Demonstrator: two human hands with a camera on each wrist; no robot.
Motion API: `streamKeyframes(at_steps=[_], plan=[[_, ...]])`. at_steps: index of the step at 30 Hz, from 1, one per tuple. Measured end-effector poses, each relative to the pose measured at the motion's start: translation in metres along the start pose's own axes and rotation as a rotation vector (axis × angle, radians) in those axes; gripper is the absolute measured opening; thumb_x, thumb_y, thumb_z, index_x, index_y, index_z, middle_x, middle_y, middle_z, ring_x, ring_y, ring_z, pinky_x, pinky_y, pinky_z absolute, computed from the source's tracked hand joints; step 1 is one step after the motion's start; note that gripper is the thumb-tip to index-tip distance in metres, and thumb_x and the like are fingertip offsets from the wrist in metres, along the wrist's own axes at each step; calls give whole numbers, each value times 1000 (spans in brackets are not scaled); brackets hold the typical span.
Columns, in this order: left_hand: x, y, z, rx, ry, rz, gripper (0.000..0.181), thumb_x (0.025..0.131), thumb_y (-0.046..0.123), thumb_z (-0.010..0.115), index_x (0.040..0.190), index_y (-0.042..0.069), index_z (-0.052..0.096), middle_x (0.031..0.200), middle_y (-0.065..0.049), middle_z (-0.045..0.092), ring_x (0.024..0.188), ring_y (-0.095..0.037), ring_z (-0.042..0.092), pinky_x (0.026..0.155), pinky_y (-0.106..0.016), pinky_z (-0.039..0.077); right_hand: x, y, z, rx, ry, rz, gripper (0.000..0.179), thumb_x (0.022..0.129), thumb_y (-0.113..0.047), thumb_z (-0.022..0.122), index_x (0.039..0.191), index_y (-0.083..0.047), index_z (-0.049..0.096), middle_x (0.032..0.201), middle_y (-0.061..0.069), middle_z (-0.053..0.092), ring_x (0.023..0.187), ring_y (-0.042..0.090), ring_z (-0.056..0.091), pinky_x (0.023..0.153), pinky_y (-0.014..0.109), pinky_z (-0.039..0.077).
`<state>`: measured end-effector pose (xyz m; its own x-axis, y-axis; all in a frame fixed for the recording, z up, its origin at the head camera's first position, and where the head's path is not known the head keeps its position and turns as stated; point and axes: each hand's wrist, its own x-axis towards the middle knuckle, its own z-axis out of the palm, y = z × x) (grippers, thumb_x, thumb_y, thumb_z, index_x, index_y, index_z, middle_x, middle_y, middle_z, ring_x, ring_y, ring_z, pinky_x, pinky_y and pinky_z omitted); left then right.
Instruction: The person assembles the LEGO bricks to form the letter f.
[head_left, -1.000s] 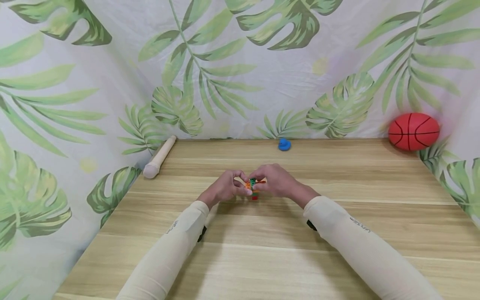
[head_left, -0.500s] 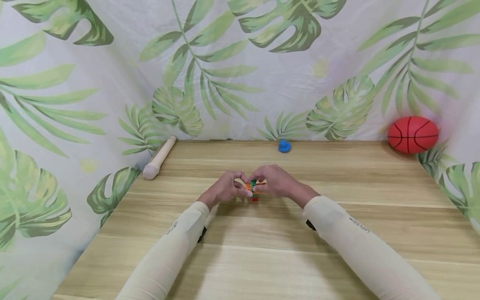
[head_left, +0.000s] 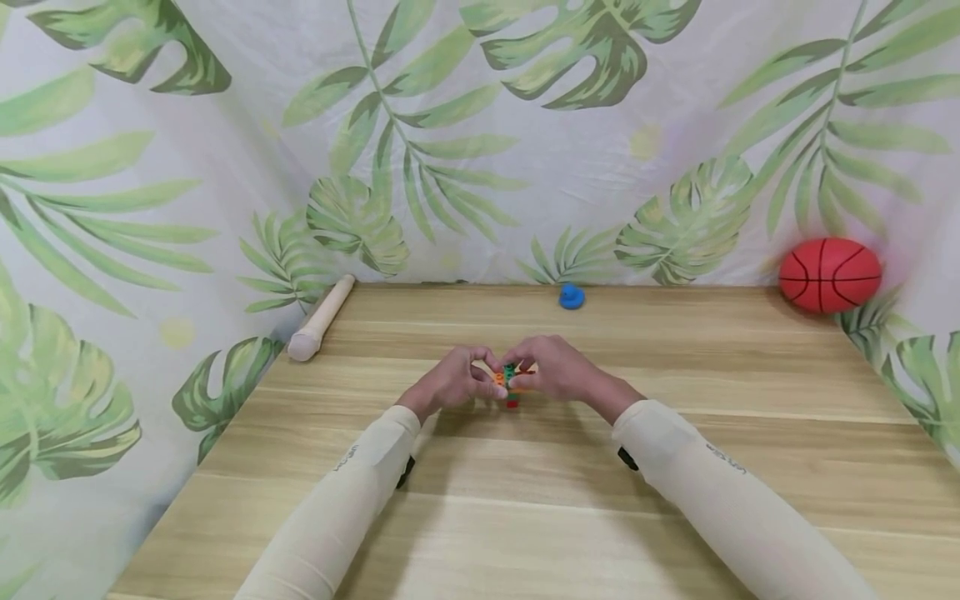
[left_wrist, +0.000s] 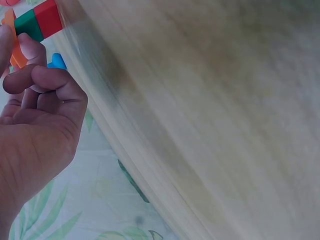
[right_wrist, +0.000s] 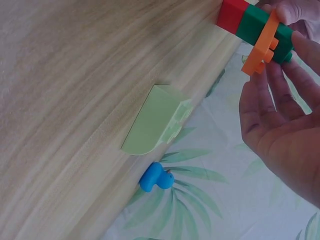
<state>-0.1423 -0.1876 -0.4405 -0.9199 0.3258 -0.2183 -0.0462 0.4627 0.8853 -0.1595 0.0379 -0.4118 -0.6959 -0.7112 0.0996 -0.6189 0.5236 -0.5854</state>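
Between my hands on the wooden table stands a small stack of toy building bricks [right_wrist: 252, 23]. From the bottom it runs red [right_wrist: 232, 16], green, an orange piece [right_wrist: 258, 50] jutting sideways, then green [right_wrist: 283, 41] on top. My left hand [head_left: 453, 379] pinches the stack around the orange piece with thumb and forefinger. From the other side, my right hand [head_left: 557, 368] holds the upper green brick between thumb and fingertips. Its fingers hide part of the stack in the head view. A pale green brick with a rounded end [right_wrist: 154, 120] lies near the right hand.
A blue toy duck [head_left: 572, 297] sits at the table's back edge. At the back right corner is a red basketball [head_left: 830, 277]. A pale microphone-shaped object [head_left: 322, 321] lies along the left edge. Leaf-patterned cloth [head_left: 450, 150] hangs behind the table [head_left: 480, 517].
Both hands keep their hold on the brick stack with barely any movement. The whole head view has shifted slightly, so everything appears a little lower.
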Motion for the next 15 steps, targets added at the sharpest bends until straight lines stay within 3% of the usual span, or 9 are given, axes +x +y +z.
streamKeyframes(at_steps=[6, 11, 15], plan=[[1, -1, 0, -7, -11, -7, 27, 94, 9, 84, 110, 7, 63, 95, -10, 81, 86, -16, 73, 61, -24, 42, 0, 2, 2, -7, -10, -25, 31, 100, -14, 78, 130, -8, 76, 129, 12, 77, 111, 28, 73, 93, 41, 61], [2, -2, -2, 4, -17, 1, 26, 94, 10, 84, 109, 7, 63, 93, -8, 81, 83, -14, 71, 62, -25, 43, -2, 8, 1, -1, -30, -54, 35, 101, -14, 76, 136, -7, 72, 131, 11, 76, 116, 29, 72, 99, 50, 60], [3, -2, -2, 4, -16, 9, 26, 93, 10, 84, 109, 7, 64, 93, -9, 81, 84, -14, 71, 64, -25, 45, -6, 17, -2, 12, -39, -12, 41, 103, -18, 73, 141, -4, 67, 133, 12, 75, 122, 31, 71, 105, 55, 57]])
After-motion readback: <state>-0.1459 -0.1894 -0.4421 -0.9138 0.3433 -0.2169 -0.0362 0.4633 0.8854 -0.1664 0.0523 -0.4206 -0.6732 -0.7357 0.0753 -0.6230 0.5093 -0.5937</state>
